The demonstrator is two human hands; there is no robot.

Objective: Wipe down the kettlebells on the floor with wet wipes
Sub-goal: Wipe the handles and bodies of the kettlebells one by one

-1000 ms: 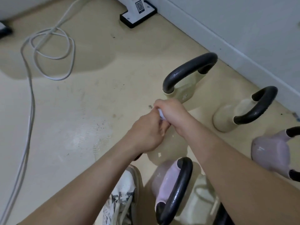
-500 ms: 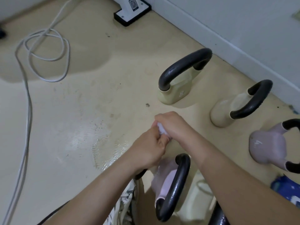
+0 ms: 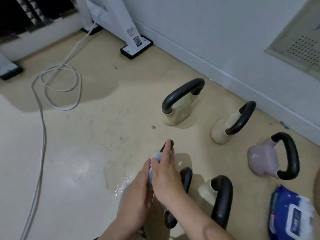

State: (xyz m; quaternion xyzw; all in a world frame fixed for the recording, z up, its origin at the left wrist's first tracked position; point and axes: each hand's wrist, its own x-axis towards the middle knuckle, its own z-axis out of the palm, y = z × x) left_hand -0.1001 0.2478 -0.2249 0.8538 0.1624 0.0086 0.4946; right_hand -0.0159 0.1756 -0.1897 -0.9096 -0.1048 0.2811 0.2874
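Observation:
Several kettlebells with black handles stand on the beige floor. A cream one (image 3: 180, 108) and a second cream one (image 3: 230, 125) are near the wall, a pale pink one (image 3: 270, 158) to their right, another cream one (image 3: 220, 194) close to me. My left hand (image 3: 136, 191) and my right hand (image 3: 166, 177) press a white wet wipe (image 3: 154, 161) between them, just above the black handle (image 3: 168, 144) of a nearer kettlebell that my hands mostly hide. The blue wet wipe pack (image 3: 290, 213) lies at the lower right.
A looped white cable (image 3: 58, 78) trails over the floor at left. A white stand foot with a black base (image 3: 136, 45) sits by the grey wall (image 3: 216, 40). A wet patch (image 3: 119, 177) shines left of my hands.
The view has tilted up, so the wall, stand and wipe pack show more. My hands have come back toward me, flattening the wipe between the palms.

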